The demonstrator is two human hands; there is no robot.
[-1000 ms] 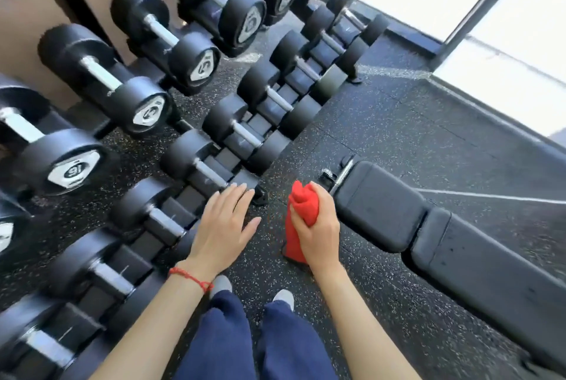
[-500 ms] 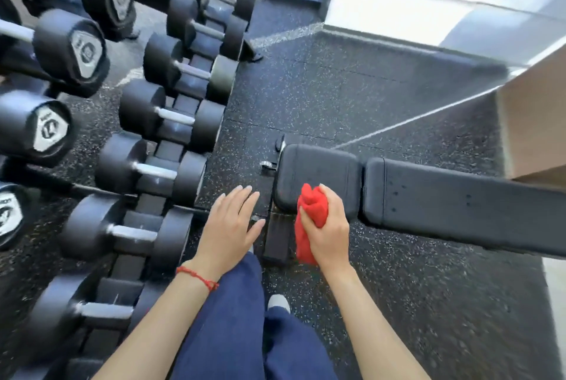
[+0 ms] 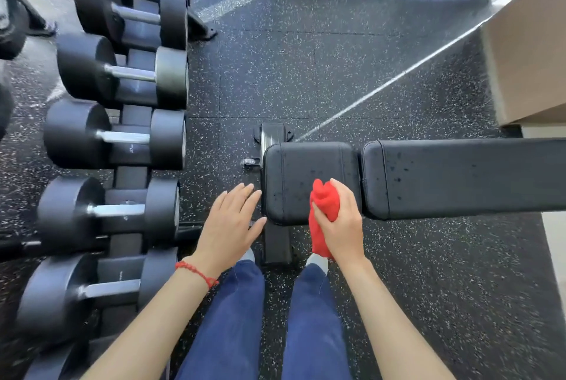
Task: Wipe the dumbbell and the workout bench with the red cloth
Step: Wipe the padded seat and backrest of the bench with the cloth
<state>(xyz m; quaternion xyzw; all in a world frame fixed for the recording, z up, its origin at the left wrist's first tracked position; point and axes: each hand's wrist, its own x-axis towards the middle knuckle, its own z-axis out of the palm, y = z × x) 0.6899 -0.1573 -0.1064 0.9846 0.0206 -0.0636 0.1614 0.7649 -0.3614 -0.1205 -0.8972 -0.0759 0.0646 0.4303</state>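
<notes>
Now | R hand [image 3: 341,226] grips red cloth [image 3: 323,214] over bench [image 3: 306,171] | L hand [image 3: 232,223] flat, fingers relaxed

View swung from the dumbbell rack to square over the workout bench [image 3: 309,177], right hand [image 3: 341,223] carrying the red cloth [image 3: 323,208] from floor-side onto the seat pad, left hand [image 3: 229,223] now beside the pad's edge

Red cloth [image 3: 323,214]: soft, matt woven fabric. Workout bench [image 3: 309,177]: black padded upholstery, smooth, faint sheen, stitched seams, dark specks noted. Dumbbells [image 3: 113,137]: matt black rubber-like heads, bright brushed-metal handles. Floor [image 3: 306,73]: rough black rubber matting, white-flecked. Bracelet [image 3: 196,272]: red braided cord.
</notes>
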